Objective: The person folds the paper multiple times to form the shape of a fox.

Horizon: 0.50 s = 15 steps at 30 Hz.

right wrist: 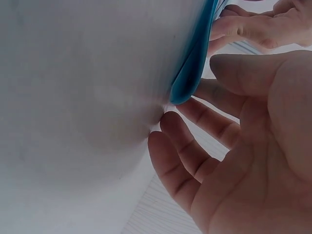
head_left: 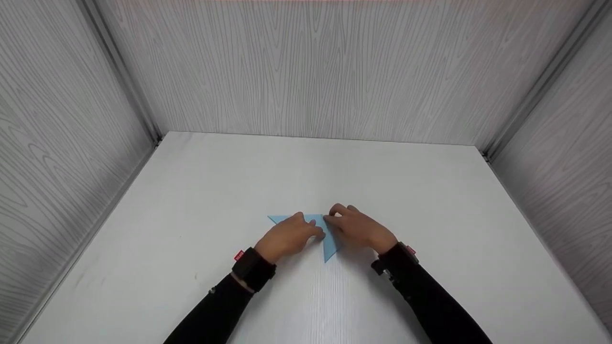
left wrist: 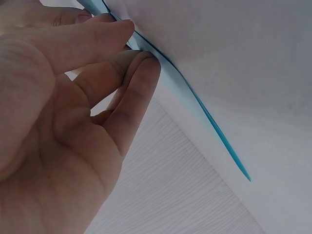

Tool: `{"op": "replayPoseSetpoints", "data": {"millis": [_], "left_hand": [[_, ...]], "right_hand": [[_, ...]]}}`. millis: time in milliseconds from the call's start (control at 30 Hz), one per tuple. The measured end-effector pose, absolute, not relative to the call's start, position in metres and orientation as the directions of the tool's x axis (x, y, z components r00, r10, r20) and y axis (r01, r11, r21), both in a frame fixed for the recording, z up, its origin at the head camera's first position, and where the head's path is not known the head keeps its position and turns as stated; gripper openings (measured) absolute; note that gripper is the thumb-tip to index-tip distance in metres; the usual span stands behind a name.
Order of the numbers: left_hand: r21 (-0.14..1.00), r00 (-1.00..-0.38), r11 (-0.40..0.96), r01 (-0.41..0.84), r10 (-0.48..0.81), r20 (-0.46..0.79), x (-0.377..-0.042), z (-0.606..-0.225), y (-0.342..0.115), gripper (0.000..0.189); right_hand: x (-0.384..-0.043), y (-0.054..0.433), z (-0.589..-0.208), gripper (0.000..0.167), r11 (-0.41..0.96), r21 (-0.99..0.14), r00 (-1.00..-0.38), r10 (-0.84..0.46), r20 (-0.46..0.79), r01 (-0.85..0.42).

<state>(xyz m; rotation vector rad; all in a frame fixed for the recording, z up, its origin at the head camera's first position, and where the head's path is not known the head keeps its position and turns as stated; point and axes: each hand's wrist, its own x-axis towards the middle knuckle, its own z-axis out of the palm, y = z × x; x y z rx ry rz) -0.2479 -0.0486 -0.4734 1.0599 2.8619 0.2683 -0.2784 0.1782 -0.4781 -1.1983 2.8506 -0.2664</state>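
Observation:
A sheet of light blue folded paper (head_left: pixel 330 247) lies on the white tabletop, with a pointed corner to the left and another toward the near side. My left hand (head_left: pixel 290 235) is over its left part, fingers curled and thumb at the paper's edge. On the other side my right hand (head_left: pixel 361 227) holds the right part near the top corner by thumb and index finger. In the left wrist view the paper (left wrist: pixel 212 122) shows as a thin layered edge. A rounded fold of the paper (right wrist: pixel 186 80) appears beside the right fingers in the right wrist view.
The white tabletop (head_left: pixel 191 191) is bounded by a grey wood-grain panel (head_left: pixel 306 71) at the back. Similar panels stand at the left (head_left: pixel 52 143) and right (head_left: pixel 564 157). Black bands (head_left: pixel 254 269) sit on both wrists.

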Motion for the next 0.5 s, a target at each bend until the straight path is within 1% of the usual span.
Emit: {"op": "replayPoseSetpoints", "data": {"millis": [200, 367, 500], "left_hand": [[0.213, -0.765, 0.749, 0.628, 0.644, -0.01, -0.2474, -0.4726, -0.0479, 0.036], [0.193, -0.759, 0.744, 0.639, 0.651, 0.0, -0.2477, -0.4729, -0.0474, 0.035], [0.177, -0.75, 0.736, 0.653, 0.661, 0.015, -0.2476, -0.4728, -0.0479, 0.035]], "right_hand": [[-0.279, 0.1759, -0.4769, 0.036, 0.702, -0.17, -0.714, -0.7, 0.013, -0.692], [-0.2788, 0.1735, -0.4759, 0.037, 0.704, -0.151, -0.714, -0.7, 0.012, -0.694], [-0.2787, 0.1748, -0.4773, 0.037, 0.696, -0.123, -0.704, -0.709, 0.036, -0.707]]}}
